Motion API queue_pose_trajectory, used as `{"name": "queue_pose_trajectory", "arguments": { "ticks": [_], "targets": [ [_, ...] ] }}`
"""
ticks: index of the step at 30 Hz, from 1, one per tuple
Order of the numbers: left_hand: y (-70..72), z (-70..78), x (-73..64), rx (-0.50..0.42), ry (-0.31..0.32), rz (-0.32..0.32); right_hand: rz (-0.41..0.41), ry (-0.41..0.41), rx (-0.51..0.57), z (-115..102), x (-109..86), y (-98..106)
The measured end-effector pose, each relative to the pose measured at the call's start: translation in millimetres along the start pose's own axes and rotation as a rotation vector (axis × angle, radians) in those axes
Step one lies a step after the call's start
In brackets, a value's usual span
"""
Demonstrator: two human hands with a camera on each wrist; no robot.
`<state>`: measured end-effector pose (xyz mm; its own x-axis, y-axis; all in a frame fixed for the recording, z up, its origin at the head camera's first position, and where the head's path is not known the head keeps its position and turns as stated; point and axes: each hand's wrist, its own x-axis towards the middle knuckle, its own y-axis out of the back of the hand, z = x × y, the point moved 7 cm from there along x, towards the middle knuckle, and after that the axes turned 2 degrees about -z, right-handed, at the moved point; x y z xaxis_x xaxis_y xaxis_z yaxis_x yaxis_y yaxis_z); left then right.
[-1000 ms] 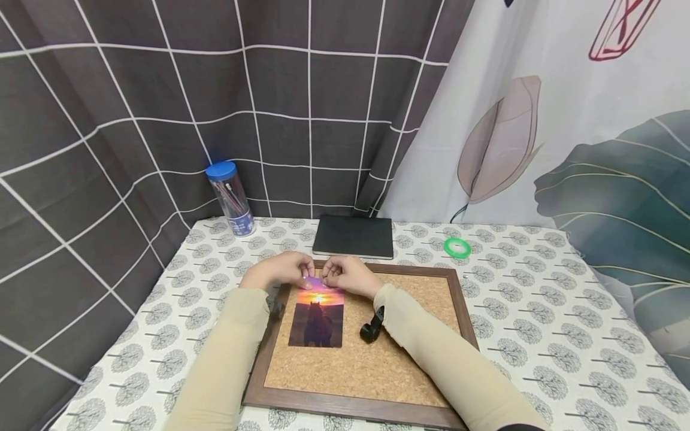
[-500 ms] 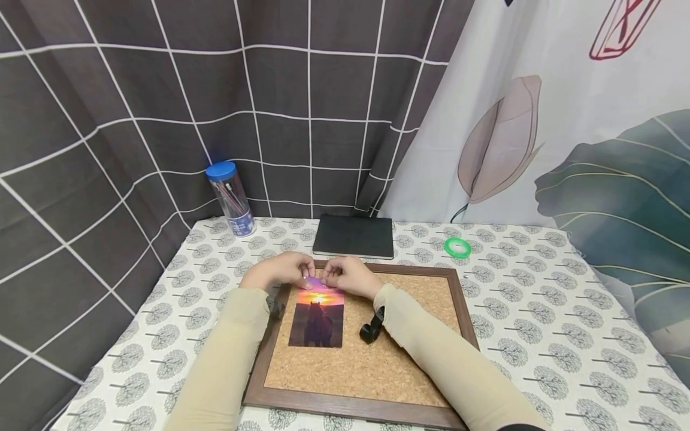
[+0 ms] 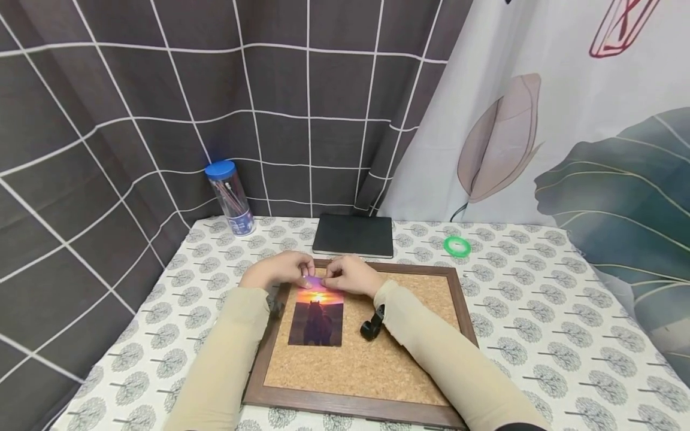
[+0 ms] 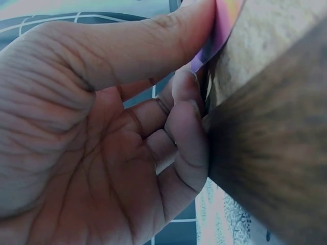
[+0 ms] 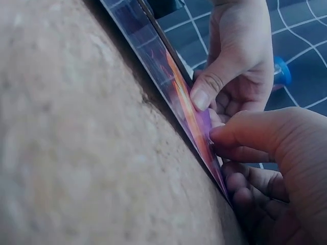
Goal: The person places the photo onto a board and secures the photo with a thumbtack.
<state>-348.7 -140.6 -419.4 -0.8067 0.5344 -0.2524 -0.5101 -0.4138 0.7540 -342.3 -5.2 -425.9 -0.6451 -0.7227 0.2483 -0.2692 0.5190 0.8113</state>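
Observation:
A photo (image 3: 317, 323) of a dark horse against a sunset lies on the upper left of a wood-framed cork board (image 3: 401, 365). At its purple top edge, my left hand (image 3: 281, 269) pinches the photo, thumb on the printed face and curled fingers behind. The left wrist view shows this thumb (image 4: 168, 43) over the photo's corner, close to the brown frame. Just to the right, my right hand (image 3: 353, 275) pinches the same edge between thumb and fingers. In the right wrist view both hands meet at the purple strip (image 5: 203, 122); whether anything small sits under the right fingertips is hidden.
Behind the board lies a black flat pad (image 3: 353, 235). A clear tube with a blue lid (image 3: 221, 170) stands at back left, and a green tape roll (image 3: 457, 246) lies at back right. Grey gridded curtain (image 3: 269, 137) hangs behind the tree-patterned cloth (image 3: 566, 359).

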Motion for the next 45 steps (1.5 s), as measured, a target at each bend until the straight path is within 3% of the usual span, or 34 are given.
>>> {"name": "queue_pose_trajectory", "arguments": {
  "ticks": [7, 11, 16, 21, 27, 31, 37, 45],
  "targets": [
    [3.8, 14.2, -0.1, 0.141, -0.002, 0.009, 0.022, -0.002, 0.047, 10, -1.7, 4],
    [11.2, 16.0, -11.2, 0.195, 0.030, 0.007, 0.034, 0.009, 0.056, 13, -1.3, 3],
    [31.9, 10.6, -54.0, 0.164, 0.015, 0.014, 0.032, 0.024, 0.086, 10, -2.0, -2],
    [44.6, -21.7, -99.2, 0.070, 0.005, 0.030, 0.027, 0.005, 0.094, 9, -2.7, 0],
    [29.6, -64.7, -147.2, -0.043, 0.097, 0.042, 0.025, -0.003, 0.108, 11, -1.9, -1],
    [14.6, -78.8, -166.7, -0.053, 0.152, 0.069, 0.011, -0.011, 0.109, 12, -1.2, -3],
    [3.0, -72.8, -173.7, 0.012, 0.105, 0.121, 0.038, 0.012, 0.094, 10, -2.2, 0],
    [0.0, -71.1, -170.3, -0.033, 0.123, 0.077, 0.002, 0.009, 0.093, 12, -2.5, -4]
  ]
}}
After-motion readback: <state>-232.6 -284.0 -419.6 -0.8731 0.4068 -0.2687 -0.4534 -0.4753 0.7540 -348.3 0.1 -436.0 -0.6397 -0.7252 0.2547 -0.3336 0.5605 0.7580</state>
